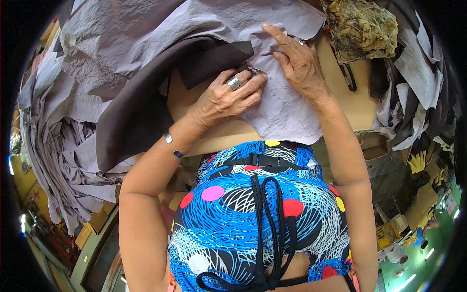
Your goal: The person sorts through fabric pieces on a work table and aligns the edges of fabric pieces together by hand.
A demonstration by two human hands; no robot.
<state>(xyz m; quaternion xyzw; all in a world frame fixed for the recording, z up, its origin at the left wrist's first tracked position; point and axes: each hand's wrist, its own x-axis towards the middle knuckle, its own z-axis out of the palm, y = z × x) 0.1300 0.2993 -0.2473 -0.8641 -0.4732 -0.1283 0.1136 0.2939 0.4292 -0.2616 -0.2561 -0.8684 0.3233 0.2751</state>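
Observation:
My left hand (229,97), with a wide ring, has its fingers curled in a pinch on the edge of a leather-like piece (284,109), whose lilac-grey crinkled face is up. Just beyond these fingers, a dark brown folded part (214,61) curves away to the left. My right hand (299,63) rests over the far part of the lilac-grey material, index finger stretched out and thumb apart. Its other fingers are partly hidden, and a small dark edge shows beneath them. Under the material lies a tan board (352,109).
A rough, yellowish, crusted block (362,29) stands at the back right. Beside it lies a thin dark looped tool (349,75). Grey sheets pile up at the left (63,146) and hang in a stack at the right (418,73). Cardboard (421,204) sits lower right.

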